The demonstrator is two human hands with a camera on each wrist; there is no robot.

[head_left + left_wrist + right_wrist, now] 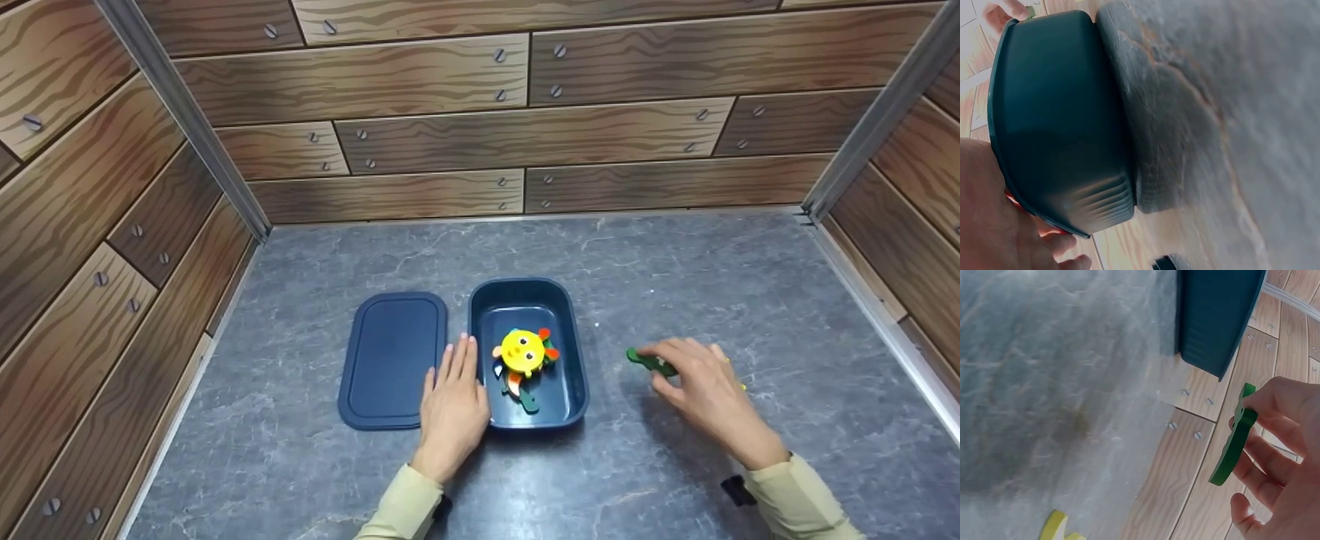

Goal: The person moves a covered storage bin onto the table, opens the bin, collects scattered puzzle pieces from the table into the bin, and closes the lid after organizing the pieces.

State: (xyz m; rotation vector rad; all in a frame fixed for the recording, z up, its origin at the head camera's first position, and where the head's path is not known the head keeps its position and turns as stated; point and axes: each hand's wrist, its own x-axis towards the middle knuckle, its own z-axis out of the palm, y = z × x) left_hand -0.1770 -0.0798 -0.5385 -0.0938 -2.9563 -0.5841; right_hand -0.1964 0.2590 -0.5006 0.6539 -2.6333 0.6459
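Note:
My right hand (709, 394) pinches a flat green toy piece (1234, 444) between thumb and fingers, to the right of a dark blue box (576, 360). In the head view this green piece is partly covered by the fingers. With straight fingers, my left hand (455, 409) rests along the box's left rim. Inside the box lie a round yellow toy with a face (523, 351), red-orange bits, an orange-and-white piece (514, 385) and another green piece (529, 403). They overlap, so some shapes are hidden.
A dark blue lid (394, 360) lies flat to the left of the box. A yellow piece (1054, 527) lies on the grey marbled table (600, 487), mostly hidden behind my right hand in the head view. Wood-patterned walls (435, 142) enclose the back and sides.

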